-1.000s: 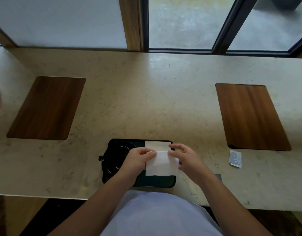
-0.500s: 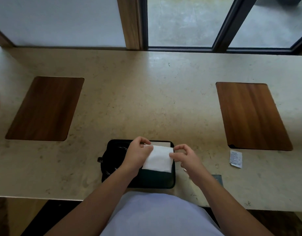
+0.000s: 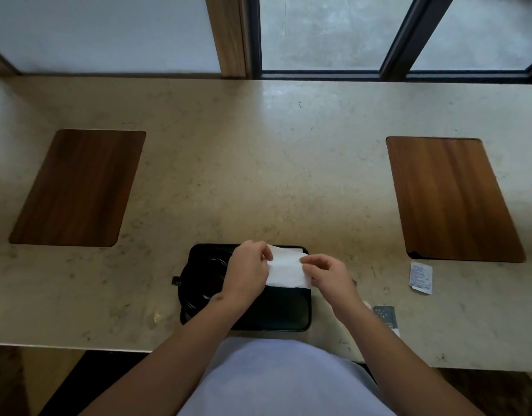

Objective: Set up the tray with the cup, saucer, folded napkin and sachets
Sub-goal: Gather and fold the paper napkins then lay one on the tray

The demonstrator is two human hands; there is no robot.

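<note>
Single head-worn view, looking steeply down and forward, near the counter (image 3: 258, 175) edge, window beyond

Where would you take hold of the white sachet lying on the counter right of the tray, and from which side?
Judging by its pose, pinch the white sachet by its near short edge, coming from above with the right hand. It lies flat and thin on the counter, just in front of the right wooden mat, so a fingertip likely has to lift an edge first.

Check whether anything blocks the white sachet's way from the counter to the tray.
Nothing fixed does. The white sachet lies on bare counter right of the tray. Only the right hand, with the left hand holding the napkin over the tray, sits on that line.
</note>
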